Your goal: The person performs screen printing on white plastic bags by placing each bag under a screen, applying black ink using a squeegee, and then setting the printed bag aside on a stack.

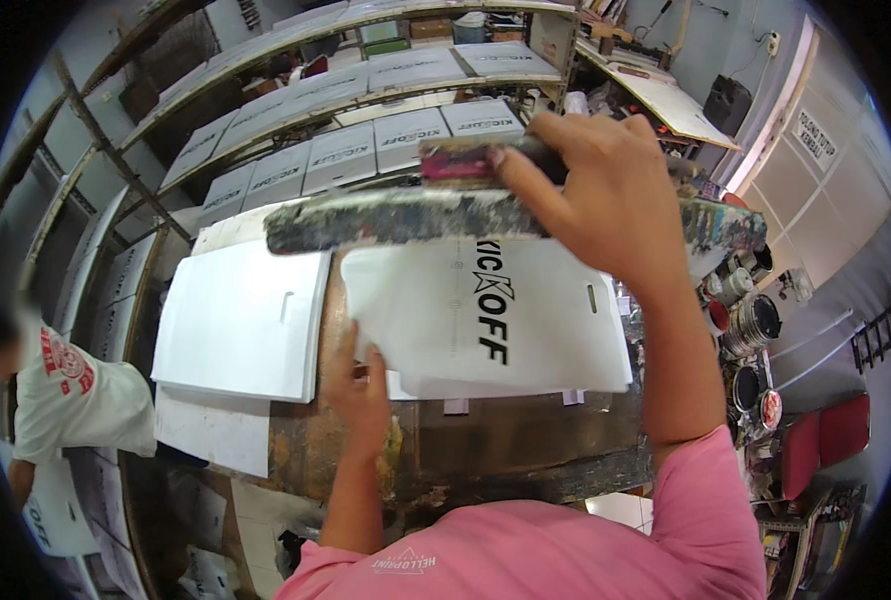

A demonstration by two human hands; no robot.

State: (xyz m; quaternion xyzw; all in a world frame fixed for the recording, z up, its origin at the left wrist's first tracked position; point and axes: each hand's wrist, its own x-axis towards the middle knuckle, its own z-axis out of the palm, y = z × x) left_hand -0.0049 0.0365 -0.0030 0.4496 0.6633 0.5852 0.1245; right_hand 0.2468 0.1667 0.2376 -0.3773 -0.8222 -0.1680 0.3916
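My right hand [606, 190] is closed around the ink-stained wooden handle of a squeegee [456, 165], over the raised near bar of a paint-crusted screen frame [396, 222]. Below that bar lies a flat white bag [556, 330] with black lettering and a small handle slot at its right end. My left hand [358, 390] is at the bag's left edge, its thumb and index finger apart, the thumb against the bag. To the left of this hand sits a stack of blank white bags [241, 320]. The screen frame hides the bag's far part.
Racks of printed white bags [341, 160] stand beyond the table [316, 440]. On the left, a person in a white shirt [81, 390] is beside more bags. Ink cans [751, 320] crowd the right side, near a red chair [826, 440].
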